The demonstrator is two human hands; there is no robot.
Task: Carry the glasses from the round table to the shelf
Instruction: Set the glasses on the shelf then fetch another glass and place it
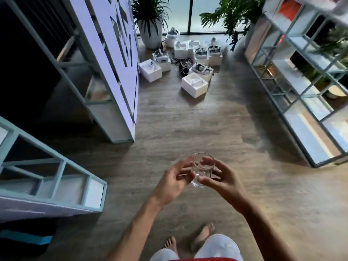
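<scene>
A clear empty drinking glass [203, 167] is held upright in front of me above the wooden floor. My right hand [223, 178] wraps around its right side, thumb across the lower front and fingers behind it. My left hand [174, 180] is at its left side with fingertips against the glass wall. An open grid shelf [293, 91] in pale blue-grey runs along the right of the room. The round table is out of view.
A second shelf unit [56, 176] juts in at the lower left, and a tall white panel [113, 72] stands left of centre. Several white boxes with headsets [194, 85] and cables lie on the floor ahead. Potted plants [150, 21] stand by the window. My bare feet show below.
</scene>
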